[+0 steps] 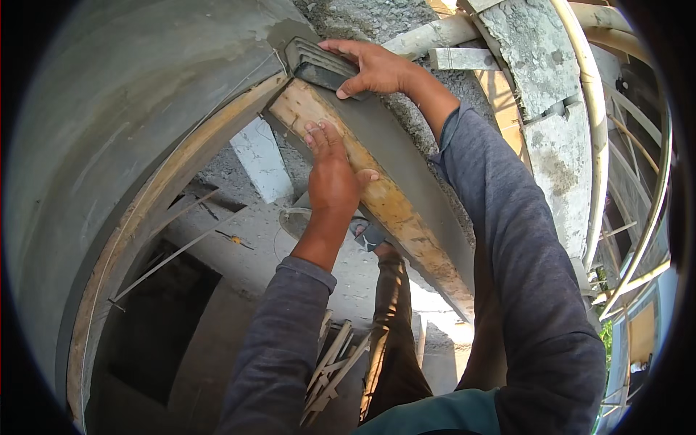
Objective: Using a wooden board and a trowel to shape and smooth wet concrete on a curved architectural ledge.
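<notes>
My right hand point(386, 68) grips a dark, ribbed plastering float point(316, 64), fingers over its far side and thumb on the near edge. The float lies on a smooth grey strip of plaster point(409, 148), by the corner where it meets the wall. My left hand point(333, 170) clasps a worn wooden board point(395, 206) that runs slantwise along the plaster edge; its fingers lie over the top face and the thumb is spread along it. The board's upper end touches or nearly touches a second, curved wooden strip point(156, 185).
A curved grey plastered wall point(123, 116) fills the left, with a thin string along its edge. Rough concrete and pale bent poles point(596, 145) stand at right. Below are the floor, a round pan point(293, 221), an orange-handled tool point(232, 238), and a pile of wooden slats point(333, 370).
</notes>
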A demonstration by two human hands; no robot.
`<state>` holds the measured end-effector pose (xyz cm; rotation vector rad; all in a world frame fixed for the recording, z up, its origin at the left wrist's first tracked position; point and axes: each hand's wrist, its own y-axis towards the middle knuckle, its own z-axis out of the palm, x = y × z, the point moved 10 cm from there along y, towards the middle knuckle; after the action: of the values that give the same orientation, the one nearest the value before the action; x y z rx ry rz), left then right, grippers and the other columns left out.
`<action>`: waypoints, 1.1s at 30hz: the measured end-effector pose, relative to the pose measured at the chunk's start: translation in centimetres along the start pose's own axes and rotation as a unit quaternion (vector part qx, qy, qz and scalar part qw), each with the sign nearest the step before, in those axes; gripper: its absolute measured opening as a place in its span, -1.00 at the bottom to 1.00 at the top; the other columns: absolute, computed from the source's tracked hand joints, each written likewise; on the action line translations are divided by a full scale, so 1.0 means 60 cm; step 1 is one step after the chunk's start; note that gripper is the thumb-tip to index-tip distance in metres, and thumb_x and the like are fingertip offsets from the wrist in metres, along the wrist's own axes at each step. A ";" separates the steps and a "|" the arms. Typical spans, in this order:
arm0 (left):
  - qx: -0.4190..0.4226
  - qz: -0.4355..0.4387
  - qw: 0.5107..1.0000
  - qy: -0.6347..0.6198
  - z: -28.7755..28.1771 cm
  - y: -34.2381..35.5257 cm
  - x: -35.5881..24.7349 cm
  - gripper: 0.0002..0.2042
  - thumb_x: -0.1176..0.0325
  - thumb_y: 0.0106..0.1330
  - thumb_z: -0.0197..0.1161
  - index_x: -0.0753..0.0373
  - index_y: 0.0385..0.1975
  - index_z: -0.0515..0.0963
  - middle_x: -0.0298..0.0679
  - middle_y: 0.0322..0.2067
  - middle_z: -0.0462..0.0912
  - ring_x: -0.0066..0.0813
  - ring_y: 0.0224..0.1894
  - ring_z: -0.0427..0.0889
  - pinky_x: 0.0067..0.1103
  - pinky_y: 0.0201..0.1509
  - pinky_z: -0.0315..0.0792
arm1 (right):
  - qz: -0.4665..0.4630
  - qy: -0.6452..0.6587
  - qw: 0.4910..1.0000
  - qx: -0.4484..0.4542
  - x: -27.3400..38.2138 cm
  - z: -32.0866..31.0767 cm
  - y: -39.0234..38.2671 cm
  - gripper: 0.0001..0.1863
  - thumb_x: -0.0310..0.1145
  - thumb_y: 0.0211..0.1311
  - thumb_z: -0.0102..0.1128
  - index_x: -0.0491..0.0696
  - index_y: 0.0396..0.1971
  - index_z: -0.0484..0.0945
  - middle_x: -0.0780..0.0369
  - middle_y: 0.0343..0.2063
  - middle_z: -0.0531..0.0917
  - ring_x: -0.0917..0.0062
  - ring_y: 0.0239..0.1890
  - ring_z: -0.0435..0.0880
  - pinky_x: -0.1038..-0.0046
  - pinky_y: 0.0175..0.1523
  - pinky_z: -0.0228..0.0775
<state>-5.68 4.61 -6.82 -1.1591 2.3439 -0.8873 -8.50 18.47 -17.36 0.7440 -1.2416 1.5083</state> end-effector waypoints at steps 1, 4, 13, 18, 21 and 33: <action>-0.004 0.004 1.000 0.000 0.001 -0.002 0.002 0.21 0.11 -0.21 0.62 0.33 0.41 -0.11 0.30 0.40 -0.16 0.18 0.44 -0.01 -0.33 0.30 0.36 | -0.024 -0.020 1.000 0.005 0.006 0.005 -0.007 -0.06 -0.38 -0.17 0.49 0.12 0.33 0.25 0.13 0.20 0.42 0.24 0.19 0.46 0.32 0.28 0.31; 0.005 0.000 1.000 0.004 0.001 -0.002 0.003 0.20 0.15 -0.21 0.63 0.41 0.39 -0.09 0.32 0.39 -0.12 0.19 0.43 0.01 -0.33 0.27 0.39 | -0.065 -0.092 0.994 0.013 0.015 0.018 -0.065 -0.03 -0.43 -0.26 0.50 0.14 0.31 0.28 0.13 0.17 0.44 0.21 0.17 0.47 0.29 0.25 0.35; 0.004 -0.010 1.000 0.028 -0.004 -0.001 -0.007 0.22 0.13 -0.20 0.62 0.36 0.42 -0.13 0.23 0.42 -0.17 0.11 0.45 -0.01 -0.33 0.30 0.36 | 0.073 -0.032 0.994 0.073 -0.046 0.079 -0.378 0.00 -0.49 -0.30 0.50 0.09 0.32 0.28 0.14 0.18 0.43 0.22 0.23 0.44 0.30 0.31 0.30; 0.006 -0.010 1.000 0.028 -0.005 -0.001 -0.009 0.23 0.11 -0.20 0.62 0.37 0.42 -0.15 0.24 0.42 -0.18 0.09 0.46 -0.02 -0.33 0.31 0.36 | 0.081 0.090 0.990 -0.070 -0.056 0.015 -0.307 0.01 -0.20 -0.17 0.48 -0.01 0.38 0.21 0.05 0.11 0.48 0.23 0.11 0.50 0.35 0.20 0.36; 0.019 -0.020 0.999 0.033 -0.003 -0.002 -0.008 0.23 0.12 -0.19 0.62 0.38 0.41 -0.15 0.25 0.42 -0.18 0.10 0.46 -0.02 -0.34 0.31 0.36 | 0.103 0.037 0.988 -0.113 -0.061 -0.020 -0.177 0.03 0.00 -0.20 0.45 -0.10 0.34 0.26 0.01 0.05 0.55 0.22 0.07 0.53 0.38 0.17 0.36; 0.023 -0.007 0.999 0.028 -0.001 0.000 -0.009 0.24 0.15 -0.21 0.62 0.45 0.39 -0.16 0.34 0.39 -0.18 0.22 0.42 0.01 -0.37 0.33 0.34 | 0.083 -0.071 0.984 -0.143 -0.051 -0.072 0.079 -0.06 0.14 -0.24 0.36 -0.28 0.10 0.49 -0.13 0.06 0.55 0.13 0.09 0.57 0.34 0.17 0.38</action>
<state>-5.41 5.09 -6.75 -1.1487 2.3493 -0.9841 -11.47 21.76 -22.94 0.5764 -1.6228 1.3847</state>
